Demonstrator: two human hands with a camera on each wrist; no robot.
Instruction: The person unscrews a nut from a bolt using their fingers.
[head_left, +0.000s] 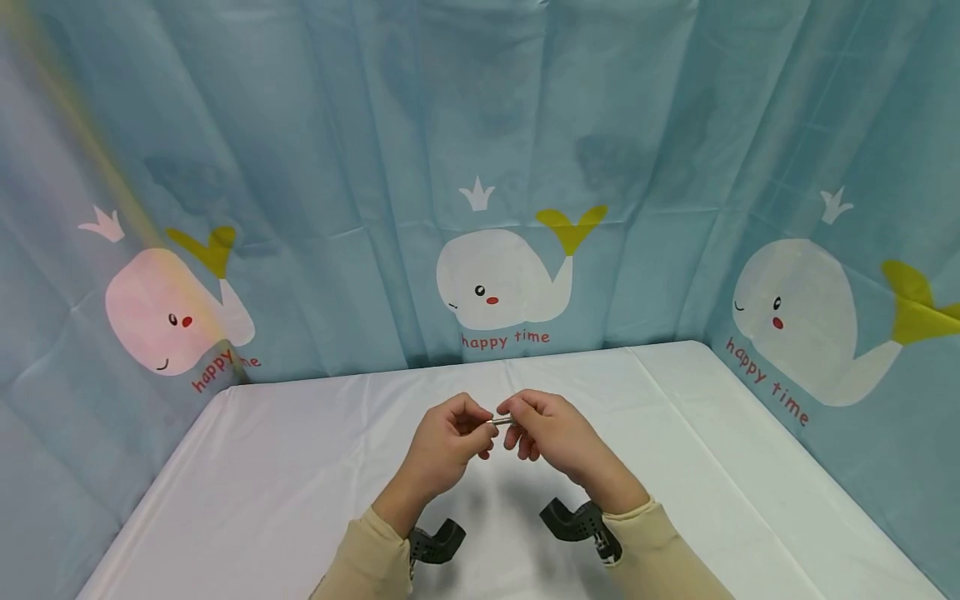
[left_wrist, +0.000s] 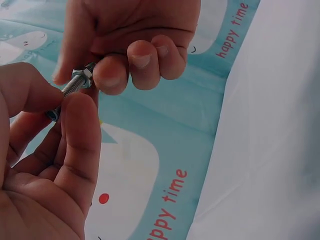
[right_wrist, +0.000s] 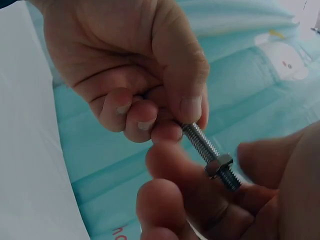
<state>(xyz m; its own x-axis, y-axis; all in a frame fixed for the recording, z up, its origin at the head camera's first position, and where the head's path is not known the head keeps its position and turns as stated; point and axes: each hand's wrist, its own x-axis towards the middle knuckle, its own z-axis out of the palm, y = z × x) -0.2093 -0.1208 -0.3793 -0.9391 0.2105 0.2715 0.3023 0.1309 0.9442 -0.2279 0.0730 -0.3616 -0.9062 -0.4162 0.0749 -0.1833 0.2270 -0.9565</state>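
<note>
Above the middle of a white-covered table (head_left: 675, 433), well clear of its edges and the whale-print curtain (head_left: 495, 167) behind, two hands meet in mid-air. The left hand (head_left: 444, 447) pinches a threaded bolt (right_wrist: 202, 141) by one end between thumb and curled fingers; the right hand (head_left: 551, 433) pinches the hex nut (right_wrist: 220, 164) on it. The bolt's head is hidden in the left fist.

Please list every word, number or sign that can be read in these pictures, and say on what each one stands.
"happy time": red, under the middle whale on the curtain.
"happy time": under the right whale.
"happy ...me": under the left whale, partly washed out by glare.
Bolt and nut: no marking readable.
</note>
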